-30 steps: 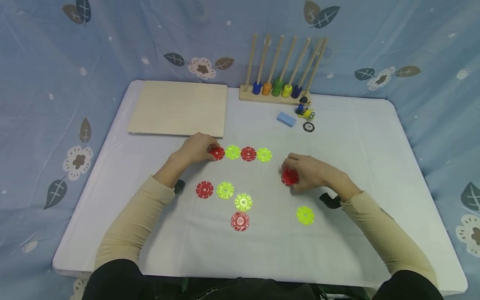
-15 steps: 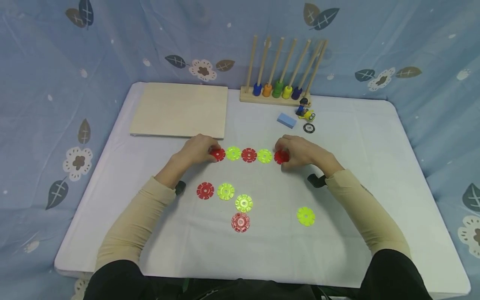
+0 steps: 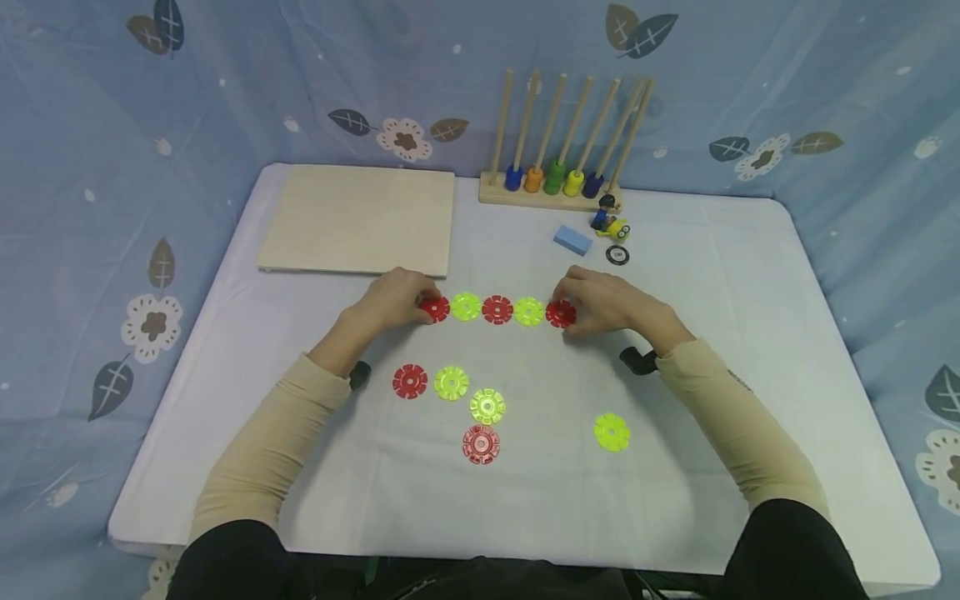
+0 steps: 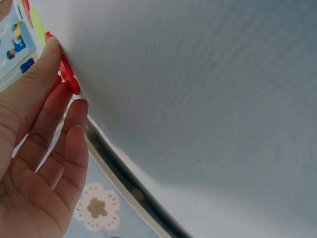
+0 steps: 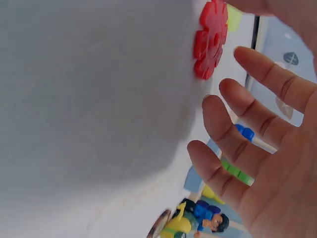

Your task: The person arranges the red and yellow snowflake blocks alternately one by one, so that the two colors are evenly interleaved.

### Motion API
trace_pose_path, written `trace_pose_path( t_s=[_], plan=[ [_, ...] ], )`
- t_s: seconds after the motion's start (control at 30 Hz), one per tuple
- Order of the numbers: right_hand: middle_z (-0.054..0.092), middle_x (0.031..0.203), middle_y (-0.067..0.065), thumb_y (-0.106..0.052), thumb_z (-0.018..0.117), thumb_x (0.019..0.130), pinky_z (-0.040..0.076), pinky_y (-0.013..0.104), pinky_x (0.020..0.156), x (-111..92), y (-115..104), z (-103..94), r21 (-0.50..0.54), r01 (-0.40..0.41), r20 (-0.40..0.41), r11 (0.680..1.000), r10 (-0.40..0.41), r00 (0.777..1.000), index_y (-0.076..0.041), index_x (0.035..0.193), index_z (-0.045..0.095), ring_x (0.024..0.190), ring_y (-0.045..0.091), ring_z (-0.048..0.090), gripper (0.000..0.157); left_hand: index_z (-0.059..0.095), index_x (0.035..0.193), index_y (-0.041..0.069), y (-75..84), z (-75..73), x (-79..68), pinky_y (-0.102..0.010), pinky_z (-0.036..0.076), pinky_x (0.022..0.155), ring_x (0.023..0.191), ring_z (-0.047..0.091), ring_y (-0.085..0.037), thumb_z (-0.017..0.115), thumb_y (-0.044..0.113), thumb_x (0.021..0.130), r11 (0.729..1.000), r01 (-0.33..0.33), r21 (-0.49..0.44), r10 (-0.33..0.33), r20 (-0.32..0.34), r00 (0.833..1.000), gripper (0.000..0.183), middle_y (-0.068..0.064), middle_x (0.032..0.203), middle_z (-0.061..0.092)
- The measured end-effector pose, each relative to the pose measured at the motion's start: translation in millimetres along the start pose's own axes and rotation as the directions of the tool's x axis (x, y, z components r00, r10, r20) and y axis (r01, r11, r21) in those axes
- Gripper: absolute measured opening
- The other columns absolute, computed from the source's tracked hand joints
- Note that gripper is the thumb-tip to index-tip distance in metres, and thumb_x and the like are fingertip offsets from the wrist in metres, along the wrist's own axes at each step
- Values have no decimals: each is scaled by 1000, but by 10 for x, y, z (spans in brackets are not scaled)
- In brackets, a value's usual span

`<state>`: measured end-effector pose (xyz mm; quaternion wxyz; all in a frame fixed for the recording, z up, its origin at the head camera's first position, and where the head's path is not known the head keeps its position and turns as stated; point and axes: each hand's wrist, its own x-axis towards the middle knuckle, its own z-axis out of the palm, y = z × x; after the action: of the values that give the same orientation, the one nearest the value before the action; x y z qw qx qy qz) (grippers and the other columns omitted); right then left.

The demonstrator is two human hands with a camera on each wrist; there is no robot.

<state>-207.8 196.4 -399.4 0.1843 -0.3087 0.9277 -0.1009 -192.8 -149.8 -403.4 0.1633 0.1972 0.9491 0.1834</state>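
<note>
A row of notched plastic discs runs between the two hands in the head view. My left hand (image 3: 397, 297) pinches the red disc (image 4: 67, 74) at the row's left end between thumb and fingers. Beside it lie a lime disc (image 3: 466, 307), a red disc (image 3: 497, 310) and another lime disc (image 3: 529, 312). At the right end my right hand (image 3: 600, 302) surrounds a red disc (image 5: 212, 42). In the right wrist view its fingers are spread and apart from that disc; the thumb is near its upper edge, contact unclear.
Nearer the body lie a red disc (image 3: 410, 381), lime discs (image 3: 452, 383) and a paler red disc (image 3: 481, 444). Behind are a wooden board (image 3: 360, 218), a peg rack (image 3: 551, 198), a blue block (image 3: 573, 241), a toy figure (image 3: 602, 213) and a black round chip (image 3: 617, 255).
My right hand has carried the red disc up and left to the row's right end. The disc has since shifted slightly left, and the fingers stand off it. My left hand has stayed put.
</note>
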Motion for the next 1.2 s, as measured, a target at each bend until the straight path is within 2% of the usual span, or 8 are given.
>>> trace_pose_path(
  t_s=[0.17,0.33,0.5,0.67,0.87,1.2],
  plan=[
    [57,116,3,-38,80,72,52,42,85,-271,18,45,-25,-6,23,1000,7,1000,-19,116,64,94,19,56,50,69,117,8,-7,4,8,-38,52,90,96,62,-23,81,15,77,1000,-4,-4,4,2,1000,42,-8,112,70],
    [59,111,-4,-39,82,71,52,39,85,-573,-28,157,-6,16,41,1000,-16,999,-24,114,65,95,14,57,49,69,116,7,-25,1,8,-38,52,90,96,62,-23,81,14,77,1000,-14,-5,14,-4,1000,41,-8,112,71],
    [59,110,-10,-41,83,68,51,37,84,-839,-167,278,-23,84,76,996,-82,994,-27,112,64,94,11,58,50,68,117,7,-23,4,5,-38,52,90,96,63,-23,80,15,77,1000,-16,4,16,0,1000,42,-9,113,71],
    [59,112,-10,-38,85,65,51,38,84,-1038,-334,373,-41,132,127,990,-126,984,-28,112,64,91,10,57,53,68,117,7,1,-12,0,-38,52,90,96,63,-23,81,15,77,1000,-10,7,10,-2,1000,42,-9,112,71],
    [57,111,-7,-39,87,63,52,38,83,-1175,-478,476,-87,164,145,983,-150,978,-27,112,63,88,10,54,56,68,117,6,5,-14,1,-38,52,89,96,62,-23,80,15,78,1000,-10,-2,10,-2,1000,42,-9,112,71],
    [58,107,-3,-36,86,63,55,37,80,-1239,-579,583,-172,214,70,961,-205,976,-23,109,62,87,12,54,53,69,116,7,-3,-7,6,-37,52,87,93,62,-22,81,15,78,1000,-11,12,11,-6,1000,41,-8,109,71]
  ],
)
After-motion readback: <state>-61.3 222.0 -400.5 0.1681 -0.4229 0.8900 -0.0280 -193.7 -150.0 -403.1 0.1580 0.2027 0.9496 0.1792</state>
